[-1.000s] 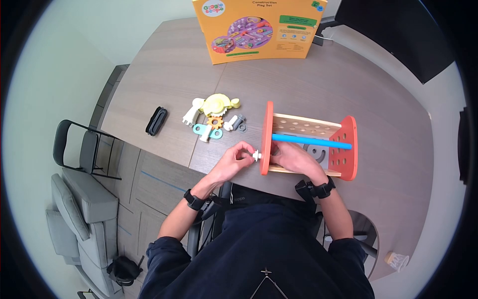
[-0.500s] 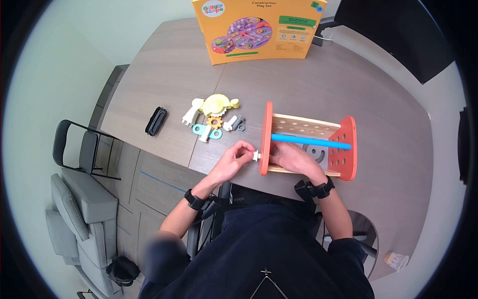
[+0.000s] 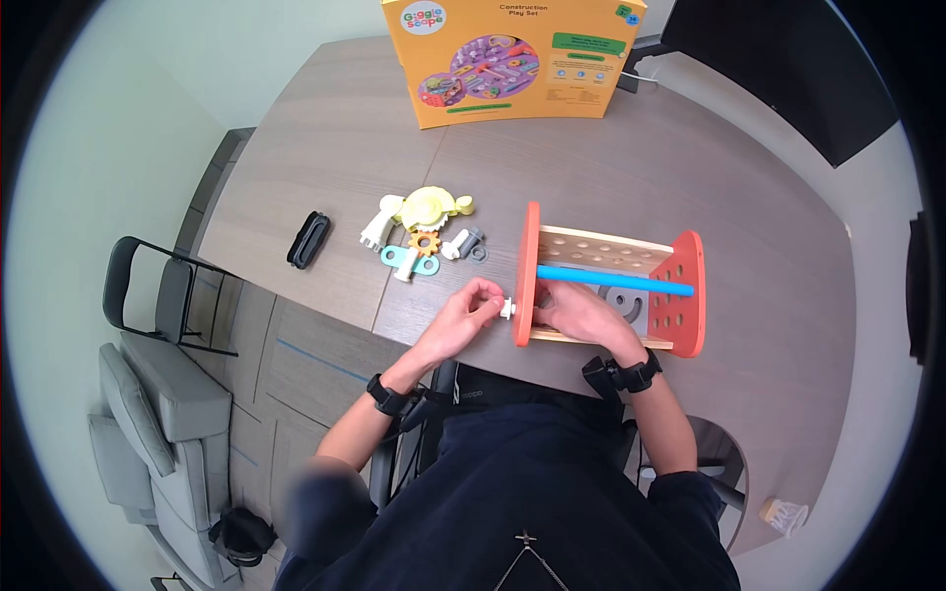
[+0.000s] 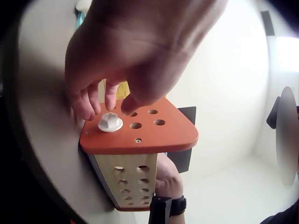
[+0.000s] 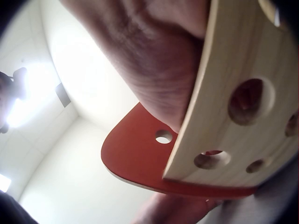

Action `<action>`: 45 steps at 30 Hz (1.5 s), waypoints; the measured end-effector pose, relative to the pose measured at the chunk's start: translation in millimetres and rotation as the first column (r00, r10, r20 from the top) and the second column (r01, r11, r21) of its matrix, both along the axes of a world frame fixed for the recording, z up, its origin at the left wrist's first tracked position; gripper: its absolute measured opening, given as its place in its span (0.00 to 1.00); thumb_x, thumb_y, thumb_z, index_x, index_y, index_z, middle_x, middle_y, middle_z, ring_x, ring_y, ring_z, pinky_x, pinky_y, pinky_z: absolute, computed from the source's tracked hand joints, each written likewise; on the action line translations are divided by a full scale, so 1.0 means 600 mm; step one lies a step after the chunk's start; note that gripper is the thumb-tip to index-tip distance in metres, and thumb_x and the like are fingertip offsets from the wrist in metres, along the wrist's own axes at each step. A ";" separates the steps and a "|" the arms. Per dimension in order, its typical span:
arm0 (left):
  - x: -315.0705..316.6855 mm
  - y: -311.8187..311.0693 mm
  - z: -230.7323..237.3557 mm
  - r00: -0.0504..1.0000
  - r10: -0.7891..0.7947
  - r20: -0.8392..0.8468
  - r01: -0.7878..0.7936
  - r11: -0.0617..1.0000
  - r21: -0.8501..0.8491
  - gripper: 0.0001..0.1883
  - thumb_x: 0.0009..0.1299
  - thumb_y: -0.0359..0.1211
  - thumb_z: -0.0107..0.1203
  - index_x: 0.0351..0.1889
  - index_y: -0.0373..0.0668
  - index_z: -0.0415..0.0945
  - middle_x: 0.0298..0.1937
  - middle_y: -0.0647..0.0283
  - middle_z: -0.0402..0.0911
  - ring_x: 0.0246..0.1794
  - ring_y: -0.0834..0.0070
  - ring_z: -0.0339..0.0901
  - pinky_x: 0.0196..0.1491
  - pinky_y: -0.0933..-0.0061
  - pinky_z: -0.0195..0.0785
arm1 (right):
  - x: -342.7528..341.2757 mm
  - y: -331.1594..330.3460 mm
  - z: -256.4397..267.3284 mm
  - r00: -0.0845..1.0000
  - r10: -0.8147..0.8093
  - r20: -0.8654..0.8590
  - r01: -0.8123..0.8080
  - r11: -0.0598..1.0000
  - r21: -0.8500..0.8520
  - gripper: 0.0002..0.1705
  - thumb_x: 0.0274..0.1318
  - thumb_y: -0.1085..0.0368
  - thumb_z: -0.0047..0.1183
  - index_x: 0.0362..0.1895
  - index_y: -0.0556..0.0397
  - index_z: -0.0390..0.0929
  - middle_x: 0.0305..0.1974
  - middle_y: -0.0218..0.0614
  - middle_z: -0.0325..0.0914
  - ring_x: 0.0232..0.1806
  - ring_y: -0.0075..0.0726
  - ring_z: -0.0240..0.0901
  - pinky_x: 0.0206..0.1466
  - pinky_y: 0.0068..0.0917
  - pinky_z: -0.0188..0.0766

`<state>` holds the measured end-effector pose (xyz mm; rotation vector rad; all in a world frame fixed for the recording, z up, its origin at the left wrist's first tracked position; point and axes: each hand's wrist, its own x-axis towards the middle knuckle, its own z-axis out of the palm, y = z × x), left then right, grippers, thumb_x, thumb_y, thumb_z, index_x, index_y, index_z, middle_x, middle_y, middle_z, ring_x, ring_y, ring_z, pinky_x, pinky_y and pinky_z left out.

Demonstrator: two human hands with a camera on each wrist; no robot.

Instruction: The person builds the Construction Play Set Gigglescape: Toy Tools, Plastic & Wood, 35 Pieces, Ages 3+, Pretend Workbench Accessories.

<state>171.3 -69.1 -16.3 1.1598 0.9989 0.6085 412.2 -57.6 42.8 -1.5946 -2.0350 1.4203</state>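
A toy toolbox (image 3: pixel 606 241) has red end panels, pale wooden sides with holes and a blue rod (image 3: pixel 616 280) across its top. In the left end panel (image 3: pixel 527 276) sits a white plastic bolt (image 4: pixel 110 123), its hex head and flange standing on the outer face. My left hand (image 3: pixel 461 320) is at that bolt, thumb and fingertips bent beside the head; the left wrist view shows a gap around the head. My right hand (image 3: pixel 581 313) reaches inside the toolbox behind the same panel. Its fingers are hidden there, and I cannot tell what they hold.
Left of the toolbox lie yellow toy parts (image 3: pixel 429 208), an orange gear (image 3: pixel 425 242), a teal strip (image 3: pixel 428 264) and grey and white bolts. A black case (image 3: pixel 309 239) lies further left. A yellow box (image 3: pixel 512 69) stands at the back, a monitor (image 3: pixel 778 69) at the right.
The left fingers have shifted very slightly at the white bolt. The toolbox and the right hand stay in nearly the same place.
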 end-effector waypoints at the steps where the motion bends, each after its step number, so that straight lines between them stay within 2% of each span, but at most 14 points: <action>1: -0.001 0.004 -0.006 0.998 -0.033 -0.048 0.031 0.999 -0.035 0.10 0.80 0.25 0.58 0.57 0.41 0.75 0.53 0.68 0.80 0.53 0.82 0.77 0.58 0.73 0.72 | 0.000 0.000 -0.001 1.000 0.002 0.002 -0.002 1.000 0.001 0.27 0.65 0.60 0.67 0.63 0.60 0.77 0.52 0.50 0.87 0.53 0.47 0.85 0.60 0.43 0.79; 5: -0.006 0.002 -0.021 0.994 -0.102 -0.023 0.104 0.988 0.117 0.10 0.82 0.29 0.58 0.58 0.41 0.75 0.54 0.68 0.81 0.51 0.82 0.78 0.56 0.73 0.73 | -0.001 0.000 0.004 1.000 0.008 0.006 -0.008 1.000 -0.007 0.27 0.66 0.60 0.67 0.63 0.60 0.77 0.52 0.49 0.87 0.53 0.47 0.85 0.60 0.43 0.79; 8: -0.001 -0.002 -0.018 0.998 -0.030 0.063 0.012 0.963 0.270 0.10 0.83 0.32 0.58 0.58 0.42 0.75 0.50 0.69 0.81 0.47 0.84 0.77 0.53 0.76 0.73 | 0.000 0.000 0.002 1.000 0.007 -0.005 -0.007 1.000 -0.001 0.27 0.66 0.61 0.67 0.63 0.60 0.77 0.51 0.49 0.87 0.53 0.47 0.84 0.60 0.43 0.79; 11: 0.001 0.001 -0.005 0.999 0.023 0.026 -0.025 0.994 0.102 0.09 0.83 0.31 0.57 0.58 0.42 0.75 0.50 0.70 0.81 0.47 0.83 0.78 0.53 0.75 0.73 | 0.002 0.001 -0.007 1.000 0.010 -0.022 -0.010 1.000 0.012 0.27 0.66 0.60 0.67 0.63 0.60 0.77 0.51 0.49 0.87 0.53 0.46 0.84 0.60 0.43 0.79; 14: -0.002 0.006 0.000 0.990 -0.090 -0.109 0.081 0.993 -0.087 0.10 0.83 0.30 0.57 0.58 0.41 0.75 0.52 0.69 0.80 0.50 0.82 0.78 0.54 0.73 0.73 | 0.001 0.000 -0.005 1.000 0.007 -0.002 -0.007 1.000 0.019 0.27 0.66 0.61 0.67 0.63 0.60 0.77 0.51 0.48 0.87 0.53 0.46 0.84 0.60 0.42 0.79; 20: 0.003 -0.005 -0.023 0.998 -0.050 0.042 0.033 0.942 0.333 0.09 0.85 0.33 0.56 0.58 0.41 0.74 0.46 0.69 0.80 0.45 0.82 0.78 0.50 0.76 0.74 | 0.002 -0.003 -0.009 0.999 -0.006 -0.049 0.009 0.999 0.053 0.23 0.66 0.60 0.65 0.59 0.61 0.80 0.47 0.48 0.89 0.49 0.49 0.87 0.55 0.42 0.80; 23: 0.007 -0.006 -0.010 0.997 0.022 0.077 -0.034 0.986 0.160 0.09 0.83 0.30 0.57 0.58 0.42 0.73 0.47 0.69 0.79 0.45 0.82 0.78 0.51 0.75 0.75 | 0.000 0.001 -0.002 0.999 0.006 -0.039 -0.006 1.000 0.018 0.25 0.66 0.62 0.66 0.62 0.60 0.78 0.49 0.49 0.88 0.51 0.48 0.86 0.58 0.43 0.80; 26: 0.000 0.004 -0.010 0.998 -0.048 0.049 0.053 0.992 -0.115 0.13 0.79 0.24 0.58 0.58 0.42 0.72 0.53 0.68 0.77 0.48 0.82 0.77 0.55 0.75 0.73 | 0.001 0.001 -0.006 1.000 0.010 -0.022 -0.010 1.000 0.009 0.26 0.66 0.63 0.67 0.63 0.60 0.77 0.50 0.49 0.88 0.52 0.47 0.86 0.59 0.43 0.80; 29: 0.005 -0.004 -0.018 0.994 -0.062 0.093 0.073 0.990 -0.119 0.13 0.80 0.26 0.58 0.59 0.42 0.71 0.54 0.68 0.76 0.48 0.83 0.76 0.55 0.74 0.73 | 0.002 0.001 -0.006 1.000 0.009 -0.028 -0.008 1.000 0.008 0.26 0.66 0.63 0.67 0.63 0.60 0.77 0.51 0.50 0.87 0.52 0.47 0.86 0.59 0.43 0.80; 32: 0.005 -0.013 -0.034 0.994 -0.067 0.086 0.038 0.953 0.300 0.09 0.86 0.33 0.53 0.60 0.43 0.71 0.51 0.68 0.76 0.45 0.84 0.76 0.50 0.75 0.75 | 0.001 0.001 0.000 0.999 0.007 -0.031 -0.007 1.000 -0.002 0.26 0.66 0.63 0.67 0.63 0.60 0.77 0.51 0.50 0.87 0.53 0.47 0.85 0.60 0.43 0.80; 35: 0.005 -0.013 -0.028 0.998 -0.001 0.067 -0.014 0.976 0.215 0.09 0.86 0.32 0.52 0.60 0.43 0.71 0.49 0.68 0.76 0.45 0.85 0.76 0.49 0.75 0.74 | -0.001 -0.002 -0.002 0.999 -0.004 -0.047 0.005 0.999 0.033 0.23 0.66 0.62 0.66 0.59 0.62 0.80 0.48 0.49 0.89 0.51 0.48 0.86 0.57 0.42 0.80; 38: 0.008 -0.004 -0.006 0.994 0.059 0.090 -0.049 0.993 -0.107 0.12 0.81 0.25 0.55 0.60 0.43 0.72 0.49 0.69 0.76 0.45 0.85 0.76 0.51 0.76 0.73 | 0.002 -0.004 -0.014 0.998 -0.013 -0.057 0.017 0.998 0.067 0.22 0.66 0.61 0.65 0.58 0.62 0.81 0.47 0.49 0.89 0.50 0.49 0.87 0.55 0.42 0.80; 41: 0.006 -0.001 -0.023 0.999 -0.032 0.041 0.035 0.998 -0.060 0.12 0.79 0.24 0.56 0.59 0.43 0.73 0.49 0.69 0.77 0.45 0.84 0.76 0.50 0.77 0.73 | 0.001 -0.004 -0.011 0.999 -0.013 -0.044 0.016 0.997 0.075 0.22 0.66 0.60 0.65 0.58 0.62 0.81 0.48 0.49 0.89 0.50 0.49 0.87 0.56 0.42 0.80; 45: 0.001 -0.001 -0.027 0.996 -0.083 0.016 0.078 0.979 0.190 0.09 0.83 0.30 0.57 0.57 0.43 0.73 0.48 0.68 0.78 0.44 0.84 0.77 0.49 0.74 0.76 | 0.002 -0.003 -0.007 0.998 -0.008 -0.056 0.011 0.998 0.055 0.22 0.66 0.60 0.65 0.57 0.62 0.81 0.47 0.48 0.89 0.50 0.50 0.87 0.55 0.42 0.80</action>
